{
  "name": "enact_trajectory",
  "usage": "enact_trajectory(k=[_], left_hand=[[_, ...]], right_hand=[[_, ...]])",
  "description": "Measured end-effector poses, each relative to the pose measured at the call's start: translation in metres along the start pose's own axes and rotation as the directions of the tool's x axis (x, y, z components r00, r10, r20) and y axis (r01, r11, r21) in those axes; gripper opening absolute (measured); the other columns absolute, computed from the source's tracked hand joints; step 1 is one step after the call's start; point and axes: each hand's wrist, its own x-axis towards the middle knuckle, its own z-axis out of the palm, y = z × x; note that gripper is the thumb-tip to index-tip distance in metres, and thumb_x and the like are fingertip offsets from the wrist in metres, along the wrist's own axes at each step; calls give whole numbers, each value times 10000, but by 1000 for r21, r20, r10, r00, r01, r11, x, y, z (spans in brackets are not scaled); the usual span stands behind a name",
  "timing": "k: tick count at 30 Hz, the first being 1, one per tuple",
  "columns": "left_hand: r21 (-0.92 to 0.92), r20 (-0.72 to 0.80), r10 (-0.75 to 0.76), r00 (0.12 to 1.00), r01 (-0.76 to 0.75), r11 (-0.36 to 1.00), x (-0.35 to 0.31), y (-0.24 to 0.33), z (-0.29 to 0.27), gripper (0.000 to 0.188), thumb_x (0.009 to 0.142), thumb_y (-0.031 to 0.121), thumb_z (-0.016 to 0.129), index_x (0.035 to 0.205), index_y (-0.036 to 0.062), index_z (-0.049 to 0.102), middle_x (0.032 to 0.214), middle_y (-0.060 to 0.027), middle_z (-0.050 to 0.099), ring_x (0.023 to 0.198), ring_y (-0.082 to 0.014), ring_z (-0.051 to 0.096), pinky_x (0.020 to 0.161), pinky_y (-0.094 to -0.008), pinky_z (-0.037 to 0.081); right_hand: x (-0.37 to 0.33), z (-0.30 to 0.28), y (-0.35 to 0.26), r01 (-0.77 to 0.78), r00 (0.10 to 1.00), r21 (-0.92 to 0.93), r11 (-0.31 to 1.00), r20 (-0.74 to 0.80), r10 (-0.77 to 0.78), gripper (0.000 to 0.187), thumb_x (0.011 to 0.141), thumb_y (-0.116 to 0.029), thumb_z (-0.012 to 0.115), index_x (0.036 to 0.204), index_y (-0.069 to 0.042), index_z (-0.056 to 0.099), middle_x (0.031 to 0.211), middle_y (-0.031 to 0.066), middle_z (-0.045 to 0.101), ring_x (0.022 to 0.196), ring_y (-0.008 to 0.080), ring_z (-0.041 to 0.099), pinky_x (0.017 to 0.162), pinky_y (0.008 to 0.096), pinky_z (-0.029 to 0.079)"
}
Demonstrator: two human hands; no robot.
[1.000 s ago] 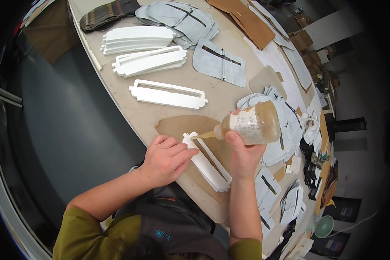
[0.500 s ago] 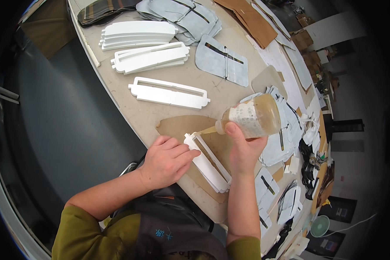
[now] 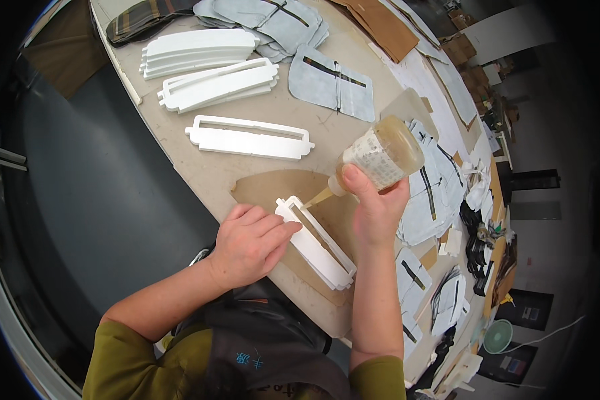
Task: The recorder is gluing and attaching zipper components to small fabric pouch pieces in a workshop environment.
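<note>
You seem to be in a workshop. Your long beige surface (image 3: 213, 173) holds piles of flat, pale blue pieces with dark strips (image 3: 273, 30), stacked white frames with long slots (image 3: 223, 88) and flat brown sheets (image 3: 380, 30). Brown cardboard boxes (image 3: 459, 50) sit beyond it.

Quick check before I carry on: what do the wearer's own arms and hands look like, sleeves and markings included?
The left hand and right hand are ungloved, with no watch or bracelet showing. Olive-green sleeves end around the elbows, leaving the forearms uncovered. A dark apron over the torso carries small bright-blue markings on its front.
</note>
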Motion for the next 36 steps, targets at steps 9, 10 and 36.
enact_trajectory(k=[9, 10, 36], left_hand=[[6, 8, -3, 1000, 3, 1000, 1, 2, 1, 289, 731, 46, 754, 1005, 137, 728, 872, -2, 682, 754, -211, 593, 731, -347, 435], [12, 5, -6, 1000, 6, 1000, 2, 2, 0, 282, 734, 43, 753, 999, 135, 724, 871, -1, 683, 752, -211, 593, 730, -349, 433], [44, 62, 14, 998, -17, 999, 5, 5, 1, 327, 748, -16, 718, 1058, 89, 703, 960, -56, 690, 827, -261, 594, 773, -371, 426]], right_hand=[[-11, -26, -11, -53, 999, -67, 996, -11, 52, 574, 751, -71, 873, 1222, 12, 556, 1061, 91, 674, 912, 160, 669, 791, 303, 565], [-12, -30, -12, -64, 998, -78, 995, -19, 63, 581, 744, -78, 876, 1221, 12, 557, 1062, 93, 675, 911, 159, 669, 793, 304, 565], [-75, -127, -5, -77, 925, 26, 997, -371, 81, 595, 737, -47, 836, 1255, 13, 549, 1116, 93, 675, 992, 184, 672, 907, 337, 531]])
